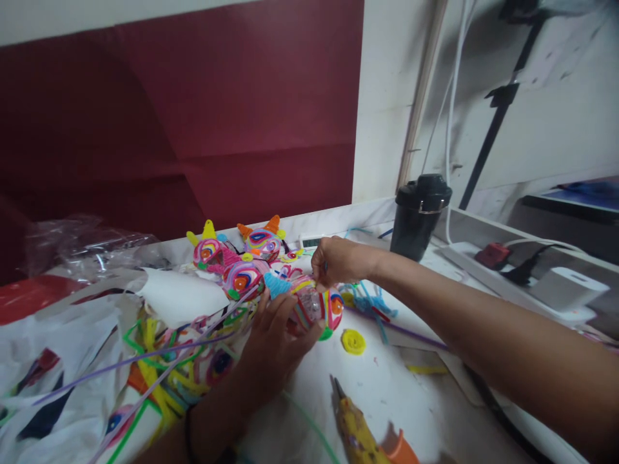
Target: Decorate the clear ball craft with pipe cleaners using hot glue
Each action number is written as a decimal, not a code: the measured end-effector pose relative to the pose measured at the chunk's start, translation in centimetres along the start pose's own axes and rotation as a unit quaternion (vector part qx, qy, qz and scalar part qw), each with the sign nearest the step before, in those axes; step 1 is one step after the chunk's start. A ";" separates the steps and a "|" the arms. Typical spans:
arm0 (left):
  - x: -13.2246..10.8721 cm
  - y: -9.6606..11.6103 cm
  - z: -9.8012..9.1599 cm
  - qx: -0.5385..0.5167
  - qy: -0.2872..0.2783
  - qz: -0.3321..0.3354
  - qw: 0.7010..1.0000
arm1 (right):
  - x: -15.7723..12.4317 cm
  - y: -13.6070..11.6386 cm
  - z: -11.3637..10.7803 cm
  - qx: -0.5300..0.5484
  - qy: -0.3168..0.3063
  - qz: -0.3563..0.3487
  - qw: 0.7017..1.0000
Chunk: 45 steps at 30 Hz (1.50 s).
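Observation:
My left hand (271, 345) is wrapped round a colourful fish-shaped craft piece (333, 308). The piece has striped yarn-like strips, an orange-and-blue eye, a green mouth and a light blue tail (276, 285). Just above its upper edge, my right hand (333, 261) has its fingers closed in a pinch. Whatever lies between those fingertips is too small or hidden to make out. Similar craft pieces (261, 241) with pointed orange or yellow fins lie behind. A flat yellow coil (353, 341) rests on the table, right of the held piece.
A yellow glue gun (356, 428) with a dark tip lies in front. Tangled coloured strips (169, 380) and plastic bags (62, 361) cover the left. A black cup (420, 216) stands behind my right arm, with a power strip (520, 283) beyond it.

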State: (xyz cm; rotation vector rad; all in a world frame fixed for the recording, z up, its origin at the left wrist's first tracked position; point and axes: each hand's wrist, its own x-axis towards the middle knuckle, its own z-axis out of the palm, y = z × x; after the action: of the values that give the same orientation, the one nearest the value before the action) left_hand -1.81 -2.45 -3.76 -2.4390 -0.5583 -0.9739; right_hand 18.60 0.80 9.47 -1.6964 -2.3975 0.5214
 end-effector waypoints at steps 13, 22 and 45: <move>0.1 -0.1 -1.0 0.026 -0.026 0.026 0.999 | -2.1 1.0 2.0 -0.016 0.073 -0.048 0.996; 0.1 0.0 -1.0 0.028 -0.016 0.032 0.999 | -3.8 1.0 3.2 -0.061 0.094 -0.095 0.989; 0.6 0.4 -1.6 0.036 -0.036 0.035 0.998 | -4.4 -0.6 2.7 -0.203 0.046 -0.085 0.974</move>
State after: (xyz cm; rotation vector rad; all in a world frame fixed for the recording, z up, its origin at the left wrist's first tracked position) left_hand -2.06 -3.52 -2.33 -2.4212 -0.5190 -0.8260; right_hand 18.67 -4.07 7.48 -1.5836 -2.6793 -0.0802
